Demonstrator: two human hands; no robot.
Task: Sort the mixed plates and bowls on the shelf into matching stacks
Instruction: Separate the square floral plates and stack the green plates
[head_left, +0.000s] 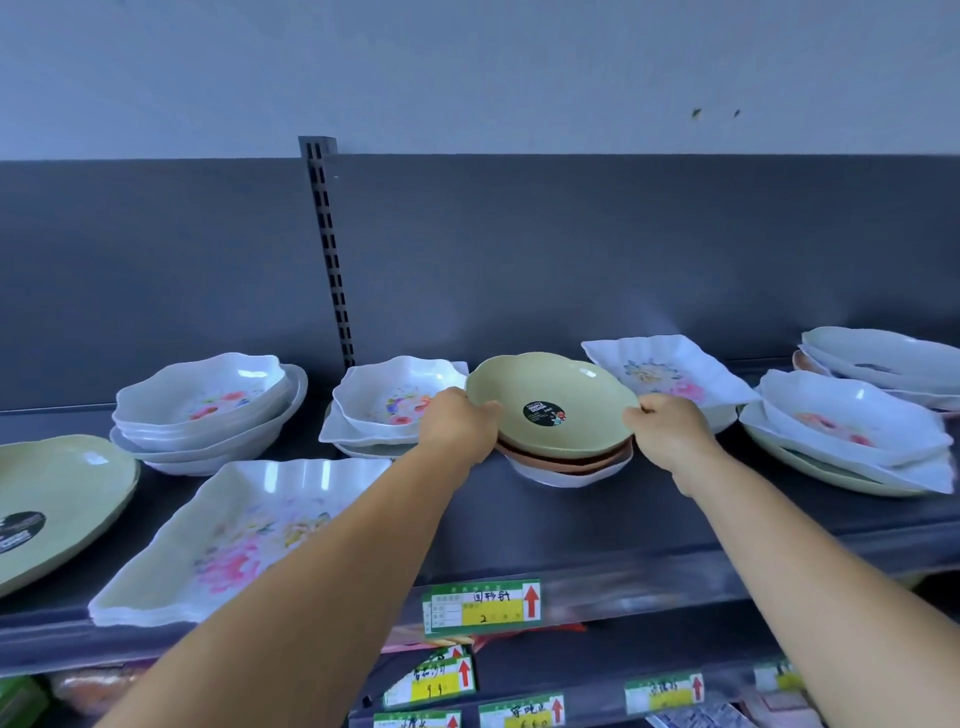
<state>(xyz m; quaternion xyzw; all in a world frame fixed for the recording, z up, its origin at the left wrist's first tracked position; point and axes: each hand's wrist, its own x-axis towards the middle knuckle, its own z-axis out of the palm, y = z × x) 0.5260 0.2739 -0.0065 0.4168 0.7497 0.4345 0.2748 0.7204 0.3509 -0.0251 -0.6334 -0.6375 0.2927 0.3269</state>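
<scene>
A pale green bowl (566, 387) with a black round sticker tops a small stack at the shelf's middle. Under it lie a brown bowl (566, 458) and a white bowl (561, 475). My left hand (457, 423) grips the green bowl's left rim, and my right hand (670, 428) grips its right rim. Left of it sits a white floral bowl (395, 395) on a white plate. Behind on the right leans a white rectangular floral plate (670, 371).
Stacked white scalloped bowls (208, 405) stand at the left. A large rectangular floral tray (239, 530) and a green oval plate (52, 499) lie at the front left. Mixed stacks (852, 431) fill the right. The dark shelf (597, 519) carries price tags (483, 605) on its edge.
</scene>
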